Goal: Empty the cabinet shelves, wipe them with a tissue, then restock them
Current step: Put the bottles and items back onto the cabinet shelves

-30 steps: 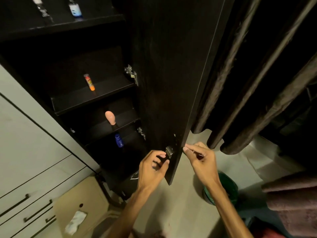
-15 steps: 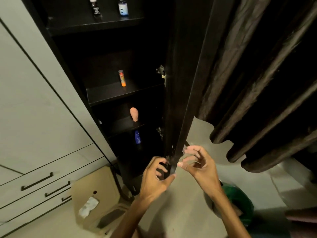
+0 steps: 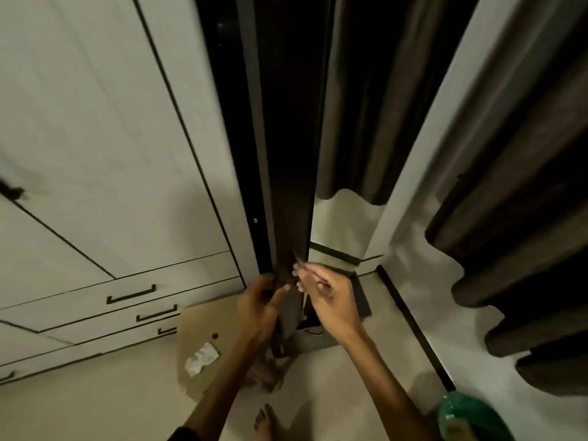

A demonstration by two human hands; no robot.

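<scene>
The dark cabinet door (image 3: pixel 288 154) is nearly closed and I see it almost edge-on, so the shelves and the items on them are hidden. My left hand (image 3: pixel 259 302) grips the door's lower edge from the left. My right hand (image 3: pixel 326 294) is at the same edge from the right, fingertips pinched together near a small thin piece I cannot make out. A crumpled white tissue (image 3: pixel 202 358) lies on a sheet of cardboard (image 3: pixel 203 323) on the floor, left of my left forearm.
White wardrobe doors and handled drawers (image 3: pixel 133 294) fill the left side. Dark curtains (image 3: pixel 509 218) hang on the right. A green bin (image 3: pixel 467 418) stands at the lower right. My bare foot (image 3: pixel 264 421) is on the floor below the door.
The door has swung from open to almost closed, hiding the shelves and bottles. Both hands stayed at its lower edge. My view has shifted left, towards the white wardrobe.
</scene>
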